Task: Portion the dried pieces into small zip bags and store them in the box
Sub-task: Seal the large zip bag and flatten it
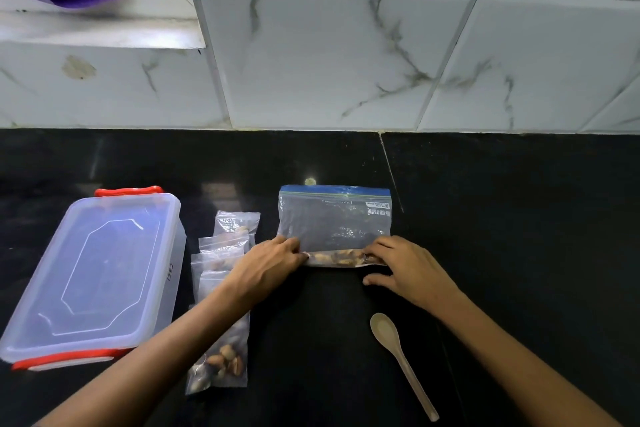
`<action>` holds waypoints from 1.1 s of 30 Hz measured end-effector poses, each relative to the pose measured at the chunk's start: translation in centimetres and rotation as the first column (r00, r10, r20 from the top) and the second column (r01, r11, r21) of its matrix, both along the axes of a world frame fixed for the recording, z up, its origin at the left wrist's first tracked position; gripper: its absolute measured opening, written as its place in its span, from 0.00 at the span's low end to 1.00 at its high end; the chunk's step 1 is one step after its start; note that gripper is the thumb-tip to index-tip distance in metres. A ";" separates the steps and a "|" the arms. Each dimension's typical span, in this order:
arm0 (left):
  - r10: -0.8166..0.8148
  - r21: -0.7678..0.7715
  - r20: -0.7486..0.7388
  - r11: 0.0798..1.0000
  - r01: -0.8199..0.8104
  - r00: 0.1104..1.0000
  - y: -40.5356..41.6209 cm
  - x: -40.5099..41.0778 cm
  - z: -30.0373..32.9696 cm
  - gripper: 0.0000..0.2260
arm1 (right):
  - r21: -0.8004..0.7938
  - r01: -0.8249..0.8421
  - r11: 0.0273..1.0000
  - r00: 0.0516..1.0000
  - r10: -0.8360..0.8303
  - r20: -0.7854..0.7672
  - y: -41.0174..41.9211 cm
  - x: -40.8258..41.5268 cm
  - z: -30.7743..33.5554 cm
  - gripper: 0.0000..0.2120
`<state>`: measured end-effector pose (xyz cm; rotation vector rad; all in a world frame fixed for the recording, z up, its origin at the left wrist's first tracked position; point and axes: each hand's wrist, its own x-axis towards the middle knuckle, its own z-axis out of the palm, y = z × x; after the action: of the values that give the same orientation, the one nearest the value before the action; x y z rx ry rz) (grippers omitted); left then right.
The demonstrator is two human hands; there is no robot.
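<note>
While the clear rectangular plastic box with red clips (pixel 93 274) waits lidded at the left beside a row of filled small zip bags (pixel 221 305), the big blue-topped zip bag (pixel 334 222) lies flat, apparently to roll its dried pieces (pixel 336 257) tight, left hand (pixel 268 263) and right hand (pixel 403 267) pinching its folded bottom, palms down.

The left forearm (pixel 194 322) covers the middle of the row of small zip bags (pixel 221 288) — their count cannot be told. The print on the large zip bag (pixel 334 222) is too small to read. Both hands' fingertips hide the ends of its folded bottom edge — the grip stays unclear.
</note>
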<state>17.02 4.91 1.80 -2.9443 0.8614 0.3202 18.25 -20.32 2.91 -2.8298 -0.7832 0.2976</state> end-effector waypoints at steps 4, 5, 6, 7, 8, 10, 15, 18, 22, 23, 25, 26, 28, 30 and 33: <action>0.156 -0.096 -0.084 0.982 -0.164 0.984 -0.6 1.4 0.3 0.10 | -0.098 0.017 0.995 1.000 -0.015 0.019 1.2 1.0 0.1 0.16; 0.186 -0.106 -0.091 0.975 -0.196 0.978 -0.6 1.8 0.5 0.10 | -0.119 0.027 0.993 1.000 -0.026 0.010 1.5 1.2 0.2 0.16; 0.220 -0.113 -0.093 0.967 -0.230 0.971 -0.5 2.0 0.5 0.09 | -0.126 0.043 0.991 0.999 -0.044 0.000 1.8 1.6 0.3 0.16; 0.255 -0.116 -0.066 0.958 -0.261 0.965 -0.5 2.3 0.5 0.09 | -0.123 0.060 0.991 0.998 -0.061 -0.004 2.0 2.0 0.3 0.15; 0.277 -0.110 -0.006 0.955 -0.276 0.961 -0.4 2.3 0.5 0.09 | -0.123 0.074 0.990 0.997 -0.074 0.003 2.3 2.4 0.4 0.14; 0.255 -0.100 0.142 0.965 -0.242 0.957 -0.3 2.3 0.3 0.06 | -0.159 0.063 0.985 0.998 -0.057 0.039 2.6 3.3 0.1 0.14; 0.026 -0.122 0.139 0.992 -0.009 0.990 -0.1 2.5 -0.7 0.10 | 0.029 0.137 0.990 0.985 -0.133 -0.114 1.9 3.8 -0.1 0.08; 0.043 -0.098 0.056 0.995 -0.038 0.998 0.0 3.0 -0.8 0.15 | 0.094 0.165 0.982 0.980 -0.152 -0.132 1.5 4.3 -0.3 0.03; 0.048 -0.016 0.023 0.999 -0.047 0.999 -1.2 3.6 0.0 0.15 | 0.068 0.105 0.992 0.993 -0.108 0.045 1.2 3.8 -0.9 0.06; 0.057 -0.020 0.009 0.998 -0.057 0.998 -1.6 3.7 0.2 0.15 | 0.036 0.061 0.997 0.990 -0.065 0.123 1.2 3.3 -1.2 0.09; 0.083 -0.017 -0.014 0.996 -0.083 0.996 -2.2 3.9 0.9 0.15 | -0.005 0.015 1.000 0.968 -0.013 0.251 1.3 2.4 -1.6 0.13; 0.106 -0.012 -0.034 0.994 -0.106 0.994 -2.6 4.1 1.1 0.14 | -0.010 0.012 1.000 0.957 -0.009 0.290 1.4 2.0 -1.5 0.12; 0.156 -0.006 -0.070 0.988 -0.157 0.985 -3.0 4.7 1.4 0.14 | 0.015 0.028 0.999 0.957 -0.031 0.289 1.5 1.7 -1.4 0.12; 0.213 -0.013 -0.120 0.976 -0.216 0.970 -3.1 5.3 1.5 0.16 | 0.013 0.040 0.999 0.973 -0.042 0.228 1.6 1.8 -1.2 0.16; 0.255 -0.011 -0.187 0.965 -0.261 0.949 -3.3 5.8 1.7 0.18 | -0.001 0.068 0.998 0.982 -0.067 0.179 2.0 2.7 -0.8 0.15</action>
<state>22.82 1.65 3.54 -3.1000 0.4969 0.6054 20.94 -18.33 2.16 -2.9123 -0.7176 0.0366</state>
